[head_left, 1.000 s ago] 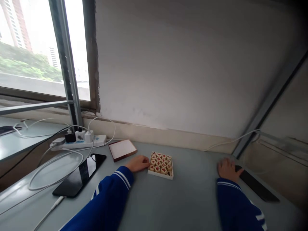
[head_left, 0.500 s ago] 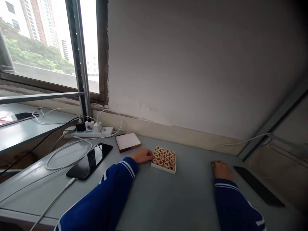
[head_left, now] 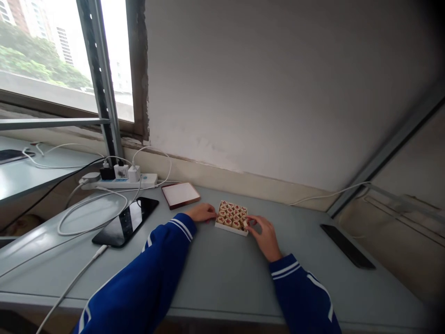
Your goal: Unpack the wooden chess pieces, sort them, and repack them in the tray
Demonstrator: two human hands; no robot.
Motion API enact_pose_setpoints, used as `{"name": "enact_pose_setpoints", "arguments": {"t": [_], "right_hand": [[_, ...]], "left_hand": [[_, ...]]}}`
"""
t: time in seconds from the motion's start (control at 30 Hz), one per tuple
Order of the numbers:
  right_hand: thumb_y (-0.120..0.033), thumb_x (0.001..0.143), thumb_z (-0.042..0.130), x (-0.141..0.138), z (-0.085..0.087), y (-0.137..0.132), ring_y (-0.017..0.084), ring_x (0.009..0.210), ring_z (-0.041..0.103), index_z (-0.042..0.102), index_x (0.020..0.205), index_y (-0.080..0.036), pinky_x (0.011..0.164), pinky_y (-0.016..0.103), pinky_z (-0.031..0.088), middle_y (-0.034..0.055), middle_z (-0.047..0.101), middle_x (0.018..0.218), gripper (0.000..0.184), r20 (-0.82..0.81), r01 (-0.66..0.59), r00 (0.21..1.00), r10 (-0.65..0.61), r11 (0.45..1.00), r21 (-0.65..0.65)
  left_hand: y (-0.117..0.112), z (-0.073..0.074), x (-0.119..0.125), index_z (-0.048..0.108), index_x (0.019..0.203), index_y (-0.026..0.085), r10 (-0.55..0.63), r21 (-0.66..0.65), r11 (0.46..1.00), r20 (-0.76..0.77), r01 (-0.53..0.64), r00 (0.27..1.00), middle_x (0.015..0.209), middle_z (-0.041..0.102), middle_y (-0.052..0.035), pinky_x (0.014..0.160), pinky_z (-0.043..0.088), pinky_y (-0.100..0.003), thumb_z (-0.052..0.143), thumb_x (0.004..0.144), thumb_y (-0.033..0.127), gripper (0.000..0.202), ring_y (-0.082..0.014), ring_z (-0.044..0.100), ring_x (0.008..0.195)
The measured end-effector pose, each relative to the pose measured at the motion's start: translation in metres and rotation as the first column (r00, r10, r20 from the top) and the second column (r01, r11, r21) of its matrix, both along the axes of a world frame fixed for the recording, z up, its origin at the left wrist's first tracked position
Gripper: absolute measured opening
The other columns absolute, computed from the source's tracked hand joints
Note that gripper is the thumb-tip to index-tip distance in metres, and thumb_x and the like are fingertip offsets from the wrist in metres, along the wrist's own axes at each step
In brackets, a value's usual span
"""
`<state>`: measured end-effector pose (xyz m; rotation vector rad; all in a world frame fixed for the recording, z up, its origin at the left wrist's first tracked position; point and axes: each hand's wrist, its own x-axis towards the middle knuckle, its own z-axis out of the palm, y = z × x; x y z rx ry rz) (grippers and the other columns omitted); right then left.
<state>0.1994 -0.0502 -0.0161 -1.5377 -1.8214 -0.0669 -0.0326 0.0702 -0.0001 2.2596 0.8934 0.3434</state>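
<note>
A shallow white box (head_left: 230, 229) holds several round wooden xiangqi pieces (head_left: 228, 216) with red characters, laid in rows. My left hand (head_left: 202, 213) rests at the box's left edge, fingers together and pressed against its side. At the near right corner, my right hand (head_left: 263, 234) pinches one xiangqi piece (head_left: 245, 223) between thumb and fingers. Whether that piece is lifted clear of the others I cannot tell. Beyond my left hand lies a box lid (head_left: 181, 194), pale inside with a dark reddish rim.
On the left of the grey desk (head_left: 222, 278) lies a black phone (head_left: 127, 221) with a white cable. A power strip (head_left: 148, 181) with chargers stands against the wall. A dark flat bar (head_left: 346, 246) lies at the right.
My right hand has come from the right side of the desk to the box and pinched a piece. The left hand stays at the box. The view has shifted slightly.
</note>
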Motion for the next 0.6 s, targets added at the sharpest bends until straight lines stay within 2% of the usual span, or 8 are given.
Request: {"name": "enact_pose_setpoints", "arguments": {"t": [0.17,0.23,0.3,0.37,0.43,0.5,0.53,0.6], "right_hand": [[-0.045,0.076,0.052,0.0,-0.007,0.0,0.018,0.082,0.055,0.056,0.103,-0.026,0.081,0.034,0.035,0.0019,0.061,0.095,0.033,0.029,-0.042,0.999,0.043,0.999,-0.026],[-0.045,0.076,0.053,0.0,-0.009,0.002,0.018,0.082,0.055,0.056,0.103,-0.026,0.081,0.034,0.035,0.0021,0.061,0.097,0.033,0.03,-0.067,0.997,0.068,0.997,-0.038],[-0.045,0.076,0.053,0.0,-0.01,0.003,0.018,0.082,0.055,0.056,0.103,-0.025,0.08,0.034,0.035,0.0023,0.061,0.099,0.033,0.036,-0.083,0.996,0.085,0.995,-0.045],[-0.045,0.076,0.053,0.0,-0.009,0.004,0.018,0.082,0.055,0.056,0.103,-0.025,0.08,0.034,0.035,0.0029,0.061,0.099,0.034,0.04,-0.089,0.995,0.091,0.995,-0.041],[-0.046,0.077,0.052,0.0,-0.008,0.003,0.018,0.081,0.055,0.056,0.103,-0.025,0.08,0.034,0.035,0.0033,0.06,0.101,0.034,0.042,-0.085,0.995,0.086,0.996,-0.031],[-0.046,0.078,0.05,-0.001,-0.006,0.001,0.017,0.081,0.054,0.056,0.102,-0.025,0.079,0.033,0.034,0.0032,0.06,0.1,0.033,0.047,-0.07,0.996,0.071,0.997,-0.022],[-0.046,0.078,0.049,-0.001,-0.005,0.0,0.017,0.08,0.054,0.057,0.1,-0.024,0.079,0.033,0.034,0.003,0.06,0.098,0.032,0.051,-0.056,0.997,0.057,0.998,-0.017],[-0.047,0.079,0.047,-0.002,-0.003,-0.002,0.016,0.077,0.053,0.058,0.091,-0.023,0.077,0.032,0.033,0.0021,0.06,0.09,0.029,0.067,-0.013,0.998,0.013,1.0,-0.002]], "left_hand": [[0.005,-0.002,-0.003,0.058,0.065,0.015,0.071,0.022,0.997,0.008,-0.072,0.997,0.049,0.057,0.0005,0.051,0.034,-0.02,0.042,0.074,0.026,0.022,-0.0105,0.048,0.048],[0.007,-0.001,-0.007,0.059,0.068,0.016,0.144,0.075,0.987,-0.036,-0.141,0.989,0.051,0.058,-0.0002,0.054,0.035,-0.021,0.042,0.074,0.025,0.02,-0.0125,0.052,0.053],[0.008,0.0,-0.01,0.06,0.073,0.017,0.273,0.195,0.946,-0.057,-0.258,0.96,0.059,0.06,-0.0018,0.059,0.037,-0.023,0.043,0.075,0.026,0.019,-0.015,0.055,0.062],[0.01,0.002,-0.015,0.059,0.084,0.018,0.419,0.368,0.845,-0.008,-0.387,0.908,0.073,0.062,-0.0042,0.065,0.038,-0.025,0.043,0.077,0.027,0.02,-0.0179,0.055,0.074],[0.011,0.0,-0.019,0.055,0.097,0.019,0.528,0.53,0.699,0.07,-0.48,0.846,0.09,0.059,-0.0076,0.072,0.038,-0.03,0.044,0.078,0.028,0.023,-0.0217,0.051,0.088],[0.013,-0.004,-0.024,0.049,0.107,0.018,0.604,0.634,0.571,0.105,-0.522,0.79,0.104,0.053,-0.0116,0.078,0.036,-0.035,0.048,0.078,0.029,0.032,-0.0258,0.045,0.1],[0.014,-0.007,-0.027,0.048,0.109,0.017,0.638,0.664,0.529,0.1,-0.529,0.763,0.108,0.05,-0.0133,0.079,0.035,-0.038,0.05,0.077,0.031,0.035,-0.0276,0.042,0.103],[0.016,-0.014,-0.031,0.049,0.107,0.015,0.685,0.684,0.51,0.044,-0.522,0.727,0.11,0.047,-0.0158,0.079,0.034,-0.04,0.05,0.078,0.034,0.035,-0.0298,0.039,0.104]]}}
